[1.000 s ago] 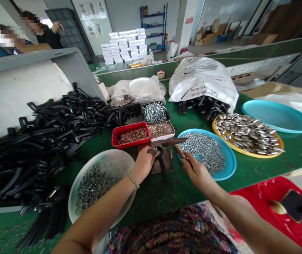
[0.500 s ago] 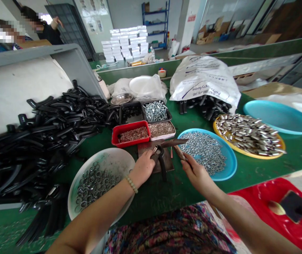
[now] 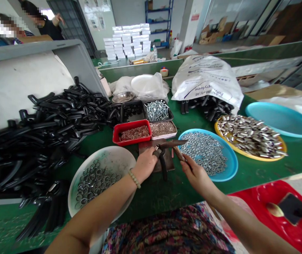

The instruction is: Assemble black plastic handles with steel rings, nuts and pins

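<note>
My left hand (image 3: 146, 165), with a bead bracelet at the wrist, is closed around a black curved plastic part (image 3: 163, 165) that has a shiny metal piece at its top end. It holds this part over a dark metal plate (image 3: 170, 164) on the green table. A hammer (image 3: 176, 143) is gripped by its wooden handle in my right hand (image 3: 196, 173). Its long dark head points across the top of the black part; whether the two touch, I cannot tell. The white bowl of metal rings (image 3: 103, 155) stands left of my left hand.
Behind the plate are a red tray (image 3: 116, 135) of copper-coloured pins and a black tray of screws (image 3: 157, 110). At right stand a blue tray of nuts (image 3: 206, 151) and a yellow tray of metal sleeves (image 3: 251, 135). Black parts (image 3: 50, 130) heap at left. Two people are at the back left.
The whole view has shifted slightly. Both hands keep their hold, and the hammer stays across the top of the black part with hardly any movement.
</note>
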`<state>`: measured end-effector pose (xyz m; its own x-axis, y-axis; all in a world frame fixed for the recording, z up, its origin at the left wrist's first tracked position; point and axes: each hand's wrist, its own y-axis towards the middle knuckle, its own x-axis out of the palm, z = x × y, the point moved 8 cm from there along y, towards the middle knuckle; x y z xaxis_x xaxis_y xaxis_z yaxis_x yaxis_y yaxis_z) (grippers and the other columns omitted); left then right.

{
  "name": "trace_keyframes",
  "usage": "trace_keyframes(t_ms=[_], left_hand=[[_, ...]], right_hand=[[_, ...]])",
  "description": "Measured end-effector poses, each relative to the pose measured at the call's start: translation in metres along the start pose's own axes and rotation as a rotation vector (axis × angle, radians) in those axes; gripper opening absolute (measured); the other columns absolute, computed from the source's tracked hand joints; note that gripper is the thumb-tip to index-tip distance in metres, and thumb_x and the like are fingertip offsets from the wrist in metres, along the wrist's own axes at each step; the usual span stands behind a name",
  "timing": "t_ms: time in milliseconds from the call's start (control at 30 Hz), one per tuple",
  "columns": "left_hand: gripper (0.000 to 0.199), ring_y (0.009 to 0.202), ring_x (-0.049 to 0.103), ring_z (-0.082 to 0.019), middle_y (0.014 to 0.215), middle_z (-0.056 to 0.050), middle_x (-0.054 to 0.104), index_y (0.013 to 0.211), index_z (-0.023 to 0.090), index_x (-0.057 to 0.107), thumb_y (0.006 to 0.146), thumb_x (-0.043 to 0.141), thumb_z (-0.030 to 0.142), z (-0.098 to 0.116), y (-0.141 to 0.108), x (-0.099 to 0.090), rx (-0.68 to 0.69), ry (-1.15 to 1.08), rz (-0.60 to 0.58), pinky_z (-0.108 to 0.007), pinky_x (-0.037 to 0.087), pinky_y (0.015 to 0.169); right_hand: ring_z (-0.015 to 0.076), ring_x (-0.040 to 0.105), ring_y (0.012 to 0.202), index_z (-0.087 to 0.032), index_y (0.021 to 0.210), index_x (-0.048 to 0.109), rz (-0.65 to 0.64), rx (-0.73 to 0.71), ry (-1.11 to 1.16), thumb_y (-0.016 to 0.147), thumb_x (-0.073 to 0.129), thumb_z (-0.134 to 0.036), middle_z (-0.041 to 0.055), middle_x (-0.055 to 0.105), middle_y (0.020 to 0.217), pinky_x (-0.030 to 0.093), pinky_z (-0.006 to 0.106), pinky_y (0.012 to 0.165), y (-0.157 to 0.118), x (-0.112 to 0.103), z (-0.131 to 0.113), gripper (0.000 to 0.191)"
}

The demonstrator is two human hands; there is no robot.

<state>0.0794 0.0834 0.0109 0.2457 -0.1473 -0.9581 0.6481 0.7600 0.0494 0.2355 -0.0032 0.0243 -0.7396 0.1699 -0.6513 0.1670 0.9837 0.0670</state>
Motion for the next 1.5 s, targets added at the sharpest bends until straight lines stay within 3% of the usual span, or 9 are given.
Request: trace_keyframes(t_ms=[333, 500, 667, 800, 867, 933, 1100, 1300, 1500], left_hand=[[0.041, 0.108, 0.05, -0.025, 0.118, -0.013, 0.052, 0.123, 0.014, 0.05, 0.085, 0.054, 0.029, -0.003, -0.058, -0.018, -0.024, -0.124, 0.164, -0.039, 0.044, 0.095], [0.037, 0.096, 0.055, -0.022, 0.112, -0.01, 0.057, 0.125, 0.017, 0.051, 0.088, 0.047, 0.019, -0.001, -0.079, 0.0, -0.031, -0.045, 0.057, -0.036, 0.048, 0.085], [0.035, 0.096, 0.055, -0.021, 0.111, -0.009, 0.058, 0.123, 0.016, 0.053, 0.088, 0.046, 0.019, 0.002, -0.079, 0.006, -0.033, -0.067, 0.037, -0.034, 0.047, 0.086], [0.029, 0.094, 0.057, -0.02, 0.107, -0.009, 0.061, 0.113, 0.016, 0.059, 0.089, 0.049, 0.026, -0.031, -0.061, -0.031, -0.048, -0.078, 0.062, -0.03, 0.045, 0.087], [0.027, 0.096, 0.058, -0.021, 0.104, -0.011, 0.064, 0.106, 0.015, 0.062, 0.09, 0.045, 0.031, -0.07, -0.041, -0.066, -0.145, 0.043, 0.107, -0.032, 0.043, 0.089], [0.028, 0.1, 0.057, -0.028, 0.098, -0.015, 0.066, 0.094, 0.014, 0.066, 0.09, 0.044, 0.032, -0.108, -0.014, -0.088, -0.245, 0.259, -0.018, -0.042, 0.04, 0.09], [0.013, 0.085, 0.064, -0.028, 0.082, -0.017, 0.07, 0.077, 0.012, 0.069, 0.076, 0.057, 0.016, -0.149, 0.047, -0.08, -0.25, 0.324, -0.362, -0.04, 0.044, 0.08], [0.016, 0.076, 0.065, -0.022, 0.084, -0.015, 0.07, 0.079, 0.012, 0.07, 0.069, 0.059, 0.008, -0.153, 0.067, -0.047, -0.206, 0.285, -0.498, -0.027, 0.046, 0.068], [0.021, 0.076, 0.061, -0.018, 0.086, -0.009, 0.068, 0.091, 0.016, 0.067, 0.079, 0.051, 0.013, -0.164, 0.059, -0.069, -0.2, 0.309, -0.352, -0.026, 0.044, 0.07]], right_hand=[[0.0245, 0.062, 0.107, -0.023, 0.141, 0.032, -0.148, -0.109, -0.059, 0.093, 0.033, -0.032, 0.0094, 0.06, 0.125, 0.05, 0.038, 0.086, 0.0, 0.009, -0.036, 0.048], [0.0266, 0.07, 0.08, -0.019, 0.142, 0.032, -0.308, -0.07, -0.282, 0.093, 0.031, -0.031, 0.0122, 0.07, 0.101, 0.054, 0.037, 0.068, 0.0, 0.017, -0.043, 0.051], [0.0234, 0.069, 0.083, -0.019, 0.142, 0.034, -0.24, -0.109, -0.272, 0.094, 0.028, -0.031, 0.0109, 0.07, 0.1, 0.052, 0.032, 0.069, 0.0, 0.02, -0.048, 0.049], [0.0239, 0.069, 0.066, -0.023, 0.139, 0.039, -0.268, -0.061, -0.399, 0.094, 0.029, -0.037, 0.0077, 0.072, 0.085, 0.051, 0.031, 0.056, 0.005, 0.01, -0.016, 0.049], [0.0253, 0.068, 0.065, -0.025, 0.141, 0.037, -0.09, -0.025, -0.506, 0.093, 0.03, -0.041, 0.0097, 0.071, 0.092, 0.05, 0.032, 0.053, 0.015, -0.024, 0.013, 0.051], [0.0279, 0.067, 0.063, -0.024, 0.141, 0.037, 0.112, 0.033, -0.674, 0.092, 0.031, -0.044, 0.0142, 0.069, 0.099, 0.049, 0.036, 0.05, 0.023, -0.064, 0.048, 0.054], [0.0291, 0.064, 0.067, -0.025, 0.139, 0.04, 0.089, 0.057, -0.888, 0.091, 0.03, -0.044, 0.0154, 0.066, 0.101, 0.049, 0.042, 0.054, 0.038, -0.09, 0.116, 0.052], [0.0328, 0.056, 0.096, -0.018, 0.127, 0.051, 0.212, -0.099, -0.966, 0.092, 0.033, -0.036, 0.0166, 0.06, 0.106, 0.047, 0.046, 0.076, 0.044, -0.056, 0.056, 0.044], [0.0284, 0.059, 0.095, -0.016, 0.11, 0.06, 0.107, -0.239, -0.724, 0.093, 0.035, -0.033, 0.0143, 0.064, 0.099, 0.046, 0.041, 0.081, 0.055, -0.014, -0.001, 0.035]])
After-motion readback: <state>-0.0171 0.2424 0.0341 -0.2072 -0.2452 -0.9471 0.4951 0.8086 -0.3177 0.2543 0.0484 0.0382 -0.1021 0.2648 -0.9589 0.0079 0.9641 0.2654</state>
